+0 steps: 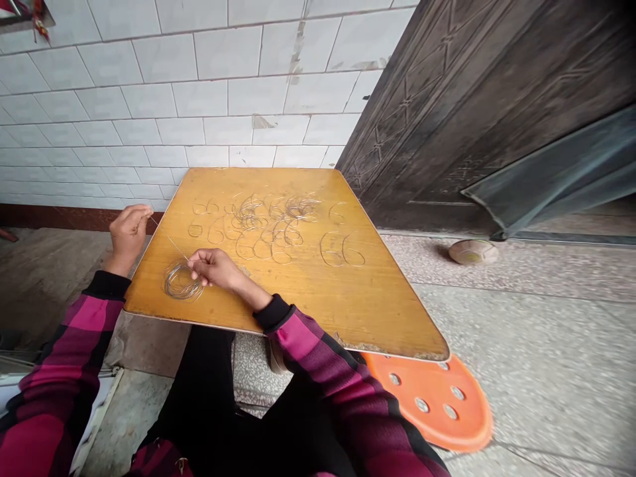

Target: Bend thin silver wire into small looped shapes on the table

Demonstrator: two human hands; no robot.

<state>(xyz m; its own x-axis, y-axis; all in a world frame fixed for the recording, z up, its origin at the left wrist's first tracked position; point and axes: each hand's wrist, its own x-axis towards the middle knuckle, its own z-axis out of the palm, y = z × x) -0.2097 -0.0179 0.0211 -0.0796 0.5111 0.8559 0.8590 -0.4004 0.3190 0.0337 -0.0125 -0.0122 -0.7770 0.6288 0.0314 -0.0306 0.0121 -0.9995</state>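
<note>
A thin metal wire [175, 244] stretches between my two hands above the left part of the wooden table [318, 305]. My left hand [130, 230] pinches its upper end, just past the table's left edge. Closer to the middle, my right hand [212, 267] grips the wire between thumb and fingers. Right beside the right hand's fingertips lies a coil of wire [179, 281]; whether the held wire runs into it, I cannot tell. Farther back, several bent wire pieces [271, 225] with curled loops are spread over the table, some in tangled heaps.
An orange stool [432, 397] with round holes stands under the table's front right corner. White wall tiles [223, 93] rise behind the table. To the right are a dark carved door [422, 146], a hanging cloth [556, 172] and a pale ball [473, 252] on the ledge.
</note>
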